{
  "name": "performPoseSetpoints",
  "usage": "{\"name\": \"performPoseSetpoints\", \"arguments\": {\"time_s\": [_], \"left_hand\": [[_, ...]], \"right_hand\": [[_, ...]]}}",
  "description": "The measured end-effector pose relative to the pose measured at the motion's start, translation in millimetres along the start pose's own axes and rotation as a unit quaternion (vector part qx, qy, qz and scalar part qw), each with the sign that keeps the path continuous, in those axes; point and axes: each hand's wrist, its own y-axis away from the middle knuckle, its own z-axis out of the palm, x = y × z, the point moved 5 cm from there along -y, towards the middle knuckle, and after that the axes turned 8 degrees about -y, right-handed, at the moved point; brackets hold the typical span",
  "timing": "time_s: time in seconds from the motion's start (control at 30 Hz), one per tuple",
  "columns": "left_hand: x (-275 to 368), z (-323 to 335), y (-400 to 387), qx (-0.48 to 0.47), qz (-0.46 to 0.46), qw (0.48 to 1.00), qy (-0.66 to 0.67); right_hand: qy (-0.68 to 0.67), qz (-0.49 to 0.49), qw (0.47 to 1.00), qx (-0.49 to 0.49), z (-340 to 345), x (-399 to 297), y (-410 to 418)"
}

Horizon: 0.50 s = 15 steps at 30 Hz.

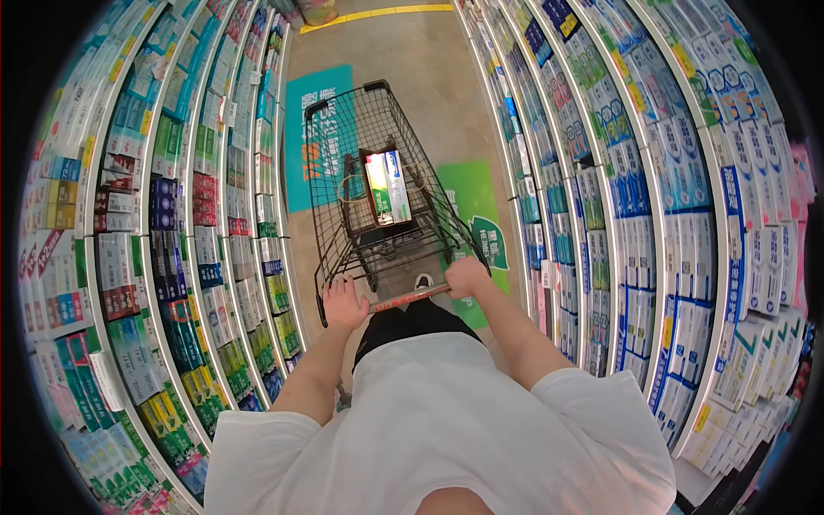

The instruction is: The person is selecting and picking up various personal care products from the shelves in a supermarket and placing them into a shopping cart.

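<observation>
A black wire shopping cart (335, 145) stands before me, slightly turned in the aisle. My left hand (346, 302) lies over the left end of its push handle (410, 299), fingers draped across the bar. At the right end, my right hand (468, 277) is wrapped around the same handle. Inside the cart basket sits a paper bag with loop handles, holding several toothpaste boxes; a Darlie box (380, 190) in green, yellow and white lies beside a white and blue box (397, 187). The bag's lower part is hard to make out.
Tall shelves of boxed toothpaste (168, 264) run along the left, and more shelves of boxes (634, 257) line the right. A teal floor sticker (299, 148) and a green one (473, 193) lie on the aisle floor (412, 51). A yellow strip (376, 13) crosses its far end.
</observation>
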Motion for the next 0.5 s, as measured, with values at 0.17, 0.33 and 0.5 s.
{"name": "performPoseSetpoints", "arguments": {"time_s": [0.17, 0.33, 0.5], "left_hand": [[-9, -20, -45, -0.001, 0.001, 1.0, 0.009], [-23, -33, -84, 0.025, -0.003, 1.0, 0.016], [-34, -48, -128, 0.028, 0.005, 0.999, 0.026]], "right_hand": [[0.01, -0.006, 1.0, 0.015, -36, 16, -29], [-0.005, 0.002, 1.0, 0.016, -64, 27, -55], [0.002, 0.01, 1.0, 0.02, -95, 40, -78]]}}
